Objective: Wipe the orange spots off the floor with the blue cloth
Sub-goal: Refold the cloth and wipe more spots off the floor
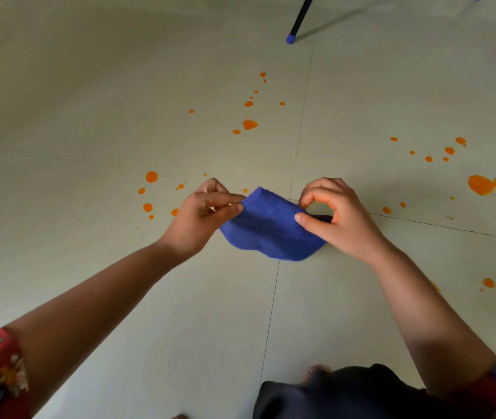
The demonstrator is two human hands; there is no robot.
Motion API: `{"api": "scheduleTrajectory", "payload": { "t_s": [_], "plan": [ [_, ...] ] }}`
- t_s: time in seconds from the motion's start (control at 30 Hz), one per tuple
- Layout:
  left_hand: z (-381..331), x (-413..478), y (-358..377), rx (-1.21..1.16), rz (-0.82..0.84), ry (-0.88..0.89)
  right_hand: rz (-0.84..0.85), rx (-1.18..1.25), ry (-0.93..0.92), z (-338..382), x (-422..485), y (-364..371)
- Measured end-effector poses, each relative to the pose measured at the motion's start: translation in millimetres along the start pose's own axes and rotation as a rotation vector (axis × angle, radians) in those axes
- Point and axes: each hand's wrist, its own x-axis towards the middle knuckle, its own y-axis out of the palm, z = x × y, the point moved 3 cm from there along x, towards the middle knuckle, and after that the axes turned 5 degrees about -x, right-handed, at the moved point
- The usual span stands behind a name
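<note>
Above the floor (89, 146), both hands (left hand (201, 219), right hand (340, 219)) pinch the blue cloth (267, 228).

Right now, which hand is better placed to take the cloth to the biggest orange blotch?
Probably the right hand: both hands pinch the blue cloth, but the biggest blotch lies out to its side; the left hand would have to cross over.

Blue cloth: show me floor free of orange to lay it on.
Free: floor far left, and near tiles between the forearms. Crowded: orange spots beside the left hand, beyond the blue cloth, and right of the right hand.
</note>
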Motion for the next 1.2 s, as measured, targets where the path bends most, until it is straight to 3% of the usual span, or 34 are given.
{"api": "scheduleTrajectory", "payload": {
  "t_s": [0.07, 0.13, 0.27, 0.33, 0.43, 0.5, 0.67, 0.87, 0.93, 1.03, 1.13, 1.2],
  "plan": [
    [3, -10, 1, 0.081, 0.101, 0.169, 0.09, -0.053, -0.077, 8, -14, -2],
    [22, -31, 9, 0.247, 0.248, 0.215, 0.335, -0.042, -0.023, 7, -41, 22],
    [94, -83, 27, 0.626, 0.515, -0.237, 0.887, 0.039, 0.243, -17, -105, 93],
    [113, -89, 32, 0.546, 0.4, -0.455, 0.774, -0.029, 0.354, -42, -112, 111],
    [125, -70, 39, 0.371, 0.162, -0.668, 0.297, -0.115, 0.513, -75, -94, 113],
    [133, -52, 43, 0.325, 0.066, -0.731, 0.188, -0.257, 0.499, -91, -73, 110],
    [132, -6, 57, 0.481, -0.027, -0.629, 0.363, -0.396, 0.295, -99, -33, 127],
    [120, 4, 69, 0.868, 0.162, -0.266, 0.251, -0.611, 0.229, -102, -42, 120],
    [113, -3, 66, 0.726, 0.194, -0.235, 0.195, -0.576, 0.211, -109, -50, 109],
    [103, -16, 59, 0.249, 0.166, -0.268, 0.117, -0.276, 0.1, -110, -58, 94],
    [83, -22, 57, -0.176, 0.22, -0.272, 0.284, -0.028, -0.02, -87, -45, 93],
    [67, -20, 56, -0.261, 0.267, -0.278, 0.434, 0.067, -0.006, -69, -32, 93]
  ]
}}
